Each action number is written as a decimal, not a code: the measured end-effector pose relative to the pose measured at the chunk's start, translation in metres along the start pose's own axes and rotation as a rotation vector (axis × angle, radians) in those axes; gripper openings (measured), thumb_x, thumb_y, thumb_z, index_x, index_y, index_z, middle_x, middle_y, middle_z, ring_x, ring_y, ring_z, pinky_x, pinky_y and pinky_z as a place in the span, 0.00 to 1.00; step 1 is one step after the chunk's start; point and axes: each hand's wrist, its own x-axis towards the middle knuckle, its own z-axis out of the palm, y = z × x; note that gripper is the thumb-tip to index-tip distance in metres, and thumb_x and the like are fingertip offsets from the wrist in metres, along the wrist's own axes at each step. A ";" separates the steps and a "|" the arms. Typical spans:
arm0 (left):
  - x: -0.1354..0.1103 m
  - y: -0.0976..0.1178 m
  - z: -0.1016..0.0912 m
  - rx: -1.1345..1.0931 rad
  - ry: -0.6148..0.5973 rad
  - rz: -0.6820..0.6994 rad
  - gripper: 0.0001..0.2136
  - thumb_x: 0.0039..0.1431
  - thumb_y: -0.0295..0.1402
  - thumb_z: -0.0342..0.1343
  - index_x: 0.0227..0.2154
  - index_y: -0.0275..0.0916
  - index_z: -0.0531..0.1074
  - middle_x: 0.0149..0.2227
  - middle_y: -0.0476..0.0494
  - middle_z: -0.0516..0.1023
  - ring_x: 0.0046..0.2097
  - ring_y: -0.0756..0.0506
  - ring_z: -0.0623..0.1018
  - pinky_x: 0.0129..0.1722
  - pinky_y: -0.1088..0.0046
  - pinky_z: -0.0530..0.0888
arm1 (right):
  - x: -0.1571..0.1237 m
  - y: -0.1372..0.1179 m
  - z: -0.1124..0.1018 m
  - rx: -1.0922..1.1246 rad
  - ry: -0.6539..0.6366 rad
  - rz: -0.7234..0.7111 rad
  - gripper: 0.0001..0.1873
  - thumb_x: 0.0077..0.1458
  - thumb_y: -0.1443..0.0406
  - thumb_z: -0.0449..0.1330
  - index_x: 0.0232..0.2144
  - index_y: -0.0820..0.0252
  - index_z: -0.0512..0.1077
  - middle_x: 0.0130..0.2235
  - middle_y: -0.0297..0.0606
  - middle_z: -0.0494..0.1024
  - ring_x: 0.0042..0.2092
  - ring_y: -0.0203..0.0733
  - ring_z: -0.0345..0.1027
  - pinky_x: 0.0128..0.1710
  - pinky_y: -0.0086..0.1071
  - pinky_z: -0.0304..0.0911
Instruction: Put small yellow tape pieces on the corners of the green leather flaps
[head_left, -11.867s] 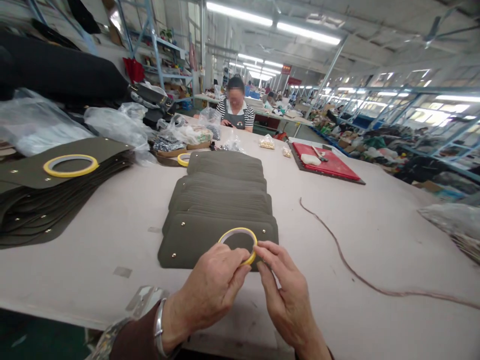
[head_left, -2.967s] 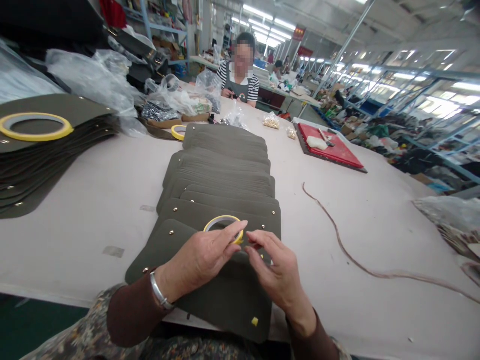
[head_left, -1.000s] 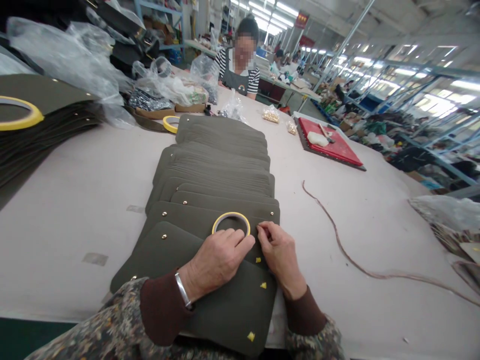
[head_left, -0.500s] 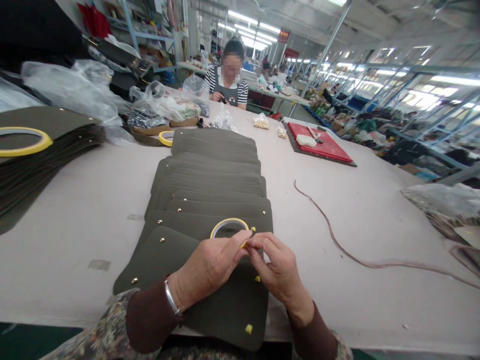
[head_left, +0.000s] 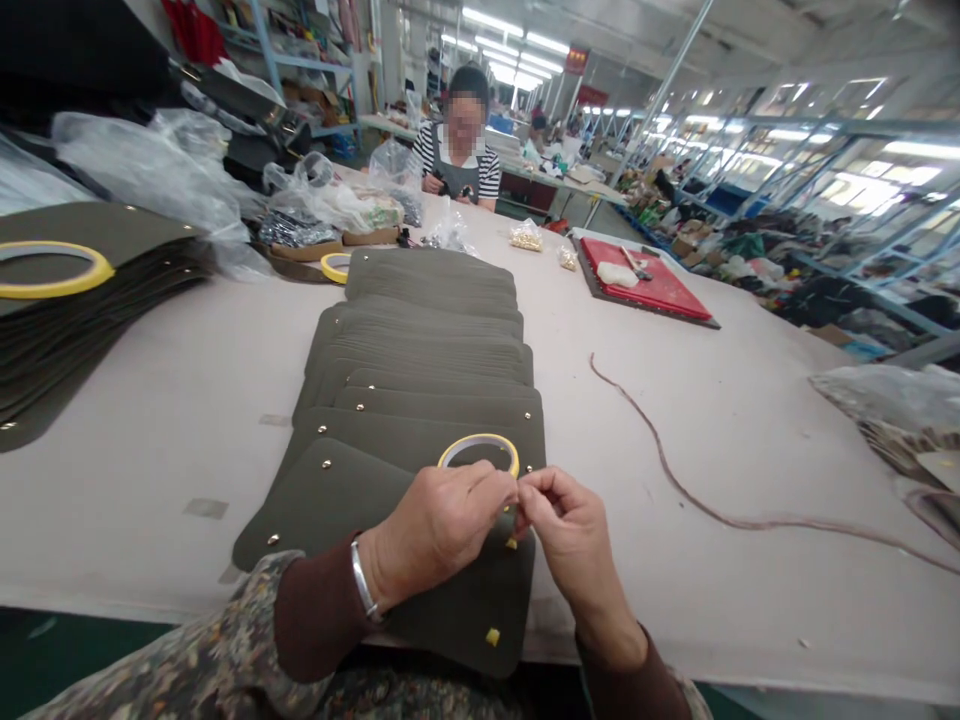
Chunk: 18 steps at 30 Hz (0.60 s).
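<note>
My left hand (head_left: 439,525) grips a small yellow tape roll (head_left: 480,447) just above the nearest olive leather panel (head_left: 330,500). My right hand (head_left: 570,530) is closed in a pinch at the roll's lower right edge, seemingly on the tape end. The panel bears brass studs and small yellow tape squares (head_left: 492,636) near its right side. It is the front piece of a long overlapping row of like panels (head_left: 427,320) running away from me.
A second stack of dark panels with a large yellow tape ring (head_left: 52,268) lies at left, with plastic bags (head_left: 150,170) behind. A red tray (head_left: 649,288) and a brown cord (head_left: 675,470) lie at right. A person in a striped top (head_left: 459,170) sits across the table.
Both hands dropped to the panel a second ago, then rose again. They now meet at the roll's lower right edge, slightly right of where they were.
</note>
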 end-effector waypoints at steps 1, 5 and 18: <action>0.000 0.000 0.001 -0.003 0.015 0.009 0.10 0.68 0.27 0.42 0.34 0.37 0.68 0.28 0.48 0.71 0.30 0.49 0.72 0.31 0.75 0.71 | 0.004 0.003 -0.006 0.050 -0.001 0.061 0.10 0.54 0.60 0.60 0.25 0.60 0.71 0.19 0.30 0.72 0.20 0.34 0.66 0.22 0.28 0.64; -0.004 -0.007 0.009 0.141 -0.069 -0.029 0.07 0.67 0.27 0.45 0.36 0.38 0.68 0.31 0.48 0.72 0.33 0.48 0.72 0.34 0.73 0.71 | 0.021 0.024 -0.032 0.057 0.006 0.237 0.16 0.48 0.54 0.66 0.27 0.63 0.74 0.21 0.33 0.74 0.22 0.34 0.67 0.25 0.29 0.65; -0.013 -0.028 0.032 0.286 -0.338 -0.110 0.03 0.64 0.26 0.50 0.37 0.40 0.67 0.34 0.47 0.69 0.35 0.44 0.68 0.33 0.67 0.68 | 0.038 0.045 -0.033 -0.410 -0.093 0.179 0.13 0.55 0.56 0.59 0.29 0.60 0.75 0.20 0.31 0.72 0.20 0.34 0.63 0.21 0.27 0.59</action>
